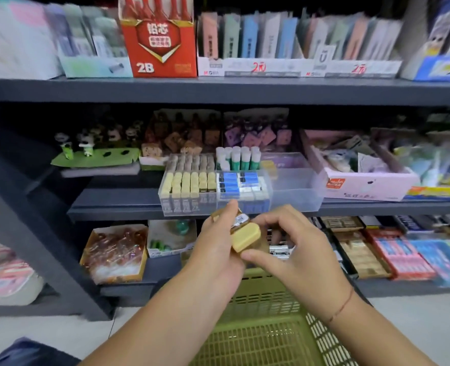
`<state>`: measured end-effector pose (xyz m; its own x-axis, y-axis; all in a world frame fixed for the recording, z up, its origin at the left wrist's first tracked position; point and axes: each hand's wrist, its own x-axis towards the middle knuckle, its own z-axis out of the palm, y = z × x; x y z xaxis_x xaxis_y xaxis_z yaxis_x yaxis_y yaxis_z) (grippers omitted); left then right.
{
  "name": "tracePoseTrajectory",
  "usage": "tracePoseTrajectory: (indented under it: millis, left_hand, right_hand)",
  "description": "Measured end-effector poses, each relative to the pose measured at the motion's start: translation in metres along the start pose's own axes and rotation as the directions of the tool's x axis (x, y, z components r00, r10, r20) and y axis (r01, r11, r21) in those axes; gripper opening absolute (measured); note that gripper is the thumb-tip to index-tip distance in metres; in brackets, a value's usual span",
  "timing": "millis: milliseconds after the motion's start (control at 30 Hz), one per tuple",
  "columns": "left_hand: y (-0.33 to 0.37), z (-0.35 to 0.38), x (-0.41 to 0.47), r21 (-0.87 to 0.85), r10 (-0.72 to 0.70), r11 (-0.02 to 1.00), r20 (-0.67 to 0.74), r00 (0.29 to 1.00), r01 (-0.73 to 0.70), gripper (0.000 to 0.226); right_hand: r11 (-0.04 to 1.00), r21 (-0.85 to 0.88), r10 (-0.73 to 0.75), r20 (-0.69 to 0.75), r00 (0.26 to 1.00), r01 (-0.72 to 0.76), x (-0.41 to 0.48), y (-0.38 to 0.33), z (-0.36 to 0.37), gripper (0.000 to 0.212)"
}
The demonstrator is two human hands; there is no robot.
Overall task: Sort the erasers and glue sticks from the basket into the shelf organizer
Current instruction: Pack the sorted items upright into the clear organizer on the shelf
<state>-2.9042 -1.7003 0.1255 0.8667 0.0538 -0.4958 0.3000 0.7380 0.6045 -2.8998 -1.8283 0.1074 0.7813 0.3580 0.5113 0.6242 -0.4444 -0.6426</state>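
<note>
**Both hands on one eraser above the basket**

The left hand is closed around a cream eraser that has a brown and gold sleeve. The thumb points up along the sleeve. There may be a second eraser behind it in the same grip, but I cannot tell for sure.

The right hand has curled fingers and pinches the bare cream end of this eraser between the thumb below and the fingers above. The two hands are touching each other around it.

The eraser is in the air, over the far edge of the green basket and just in front of the clear shelf organizer on the middle shelf.

In the organizer, the left compartment holds rows of cream erasers. The middle front compartment holds blue erasers. Behind them, glue sticks stand upright.
</note>
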Motion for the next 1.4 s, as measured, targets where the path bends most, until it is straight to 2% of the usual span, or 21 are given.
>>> tracePoseTrajectory:
  millis: [100,233,333,400,467,567,633,700,800,1000,1133,1300,1367,1400]
  left_hand:
    - [0.003,0.004,0.005,-0.032,-0.008,0.999,-0.044,0.999,0.006,0.04]
    - [0.014,0.008,0.012,-0.094,0.006,0.995,-0.093,0.996,-0.015,0.033]
    - [0.03,0.005,0.012,-0.124,0.009,0.992,-0.096,0.995,-0.021,0.02]
    - [0.038,0.002,0.012,-0.121,0.019,0.992,-0.109,0.994,-0.032,0.015]
    - [0.043,0.0,0.012,-0.112,0.028,0.993,-0.112,0.993,-0.04,0.011]
    - [0.046,-0.003,0.013,-0.103,0.025,0.994,-0.113,0.993,-0.036,0.012]
    - [0.047,-0.005,0.013,-0.092,0.027,0.995,-0.112,0.993,-0.037,0.013]
    - [0.047,-0.006,0.013,-0.078,0.027,0.996,-0.114,0.993,-0.036,0.014]
    - [0.048,-0.007,0.015,-0.068,0.028,0.997,-0.11,0.994,-0.036,0.018]
    - [0.049,-0.004,0.017,-0.048,0.025,0.998,-0.059,0.998,-0.028,0.021]
    - [0.047,-0.002,0.018,-0.04,0.014,0.999,-0.043,0.999,-0.015,0.02]
    - [0.045,-0.003,0.019,0.004,-0.036,0.999,0.029,0.999,0.036,0.033]
    - [0.045,-0.004,0.019,0.041,-0.042,0.998,0.065,0.997,0.039,0.037]
    - [0.044,-0.005,0.019,0.054,-0.042,0.998,0.079,0.996,0.037,0.038]
  right_hand:
    - [0.999,-0.03,0.031,0.019,0.999,-0.031,0.003,-0.007,0.003,0.034]
    - [0.943,0.283,0.14,0.141,0.98,-0.175,0.026,-0.007,-0.01,0.037]
    - [0.926,0.334,0.199,-0.04,0.979,-0.174,0.072,0.029,-0.04,0.034]
    - [0.956,0.188,0.26,-0.173,0.95,-0.227,0.113,0.07,-0.059,0.028]
    - [0.936,-0.047,0.334,-0.209,0.919,-0.35,0.15,0.115,-0.072,0.025]
    - [0.865,-0.332,0.384,-0.041,0.922,-0.375,0.186,0.154,-0.07,0.024]
    - [0.769,-0.573,0.412,0.104,0.905,-0.284,0.195,0.157,-0.06,0.022]
    - [0.651,-0.734,0.421,0.137,0.897,-0.194,0.199,0.158,-0.049,0.029]
    - [0.592,-0.781,0.422,0.089,0.902,-0.2,0.206,0.163,-0.039,0.029]
    - [0.61,-0.775,0.409,0.131,0.903,-0.164,0.207,0.169,-0.032,0.018]
    - [0.65,-0.744,0.427,0.188,0.885,-0.156,0.204,0.162,-0.037,0.019]
    - [0.623,-0.778,0.467,0.287,0.836,-0.081,0.2,0.148,-0.039,0.019]
    - [0.654,-0.754,0.382,0.271,0.884,-0.052,0.198,0.138,-0.041,0.016]
    - [0.722,-0.69,0.3,0.243,0.922,-0.054,0.194,0.129,-0.041,0.015]
